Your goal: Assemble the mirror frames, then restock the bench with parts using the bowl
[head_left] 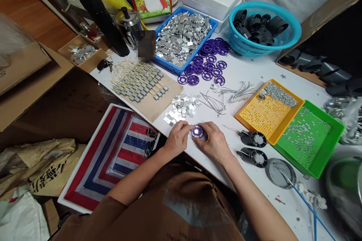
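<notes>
At the table's front edge I hold a purple plastic spoked ring (201,132) between both hands, with a small shiny metal square (197,131) at its centre. My left hand (178,138) is closed, with thumb and index finger at the ring's left rim. My right hand (213,140) curls around the right rim, fingertips against it. Just beyond my left hand lie loose silver squares (185,104). Thin wire leads (213,102) are spread behind the ring. To the right of my right hand lie two black cylindrical housings (253,139) with spoked ends.
Behind stand a blue tray (181,69) of metal pieces, more purple rings (209,66) and a turquoise basket (254,48) of black parts. Yellow (243,113) and green (329,150) trays sit right, near a round dish (279,173) with a blue-handled brush. Wired blocks (144,83) lie left on cardboard.
</notes>
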`<state>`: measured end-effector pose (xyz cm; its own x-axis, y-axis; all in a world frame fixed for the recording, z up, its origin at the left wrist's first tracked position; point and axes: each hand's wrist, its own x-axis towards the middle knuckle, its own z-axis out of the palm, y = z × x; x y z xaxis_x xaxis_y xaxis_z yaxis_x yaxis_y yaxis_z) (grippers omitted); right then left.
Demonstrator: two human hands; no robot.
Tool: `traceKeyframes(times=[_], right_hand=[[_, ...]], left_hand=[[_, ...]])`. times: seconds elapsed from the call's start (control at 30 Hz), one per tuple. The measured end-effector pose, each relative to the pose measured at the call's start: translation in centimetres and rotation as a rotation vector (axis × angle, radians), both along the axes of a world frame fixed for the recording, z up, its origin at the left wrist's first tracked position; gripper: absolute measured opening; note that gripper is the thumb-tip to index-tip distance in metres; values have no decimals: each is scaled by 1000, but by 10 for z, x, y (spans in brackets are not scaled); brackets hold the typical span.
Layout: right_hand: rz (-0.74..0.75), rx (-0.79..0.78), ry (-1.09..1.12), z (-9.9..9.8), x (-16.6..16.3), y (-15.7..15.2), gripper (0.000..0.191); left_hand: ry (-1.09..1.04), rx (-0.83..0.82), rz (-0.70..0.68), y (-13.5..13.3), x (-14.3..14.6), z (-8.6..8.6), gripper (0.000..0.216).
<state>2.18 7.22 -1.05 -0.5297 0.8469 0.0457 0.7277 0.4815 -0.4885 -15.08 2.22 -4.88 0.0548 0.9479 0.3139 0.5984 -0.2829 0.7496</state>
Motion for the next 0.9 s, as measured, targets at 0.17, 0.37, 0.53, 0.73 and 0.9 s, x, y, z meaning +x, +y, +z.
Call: traceKeyframes(times=[0.17, 0.37, 0.53, 0.73, 0.9], right_hand=[[-14, 31, 14, -12, -4, -2, 39], [86, -5, 56, -13, 3, 7, 42], [120, -64, 38, -13, 3, 14, 46], [119, -93, 68, -9, 9, 18, 48], [-244, -2, 47, 8, 30, 47, 33]], left_hand=[[172, 77, -44, 1, 1, -6, 41], [221, 81, -52, 0, 1, -10, 38], [283, 88, -60, -3, 0, -10, 38], [353, 119, -58, -2, 0, -12, 36], [236, 96, -84, 0, -2, -15, 41]])
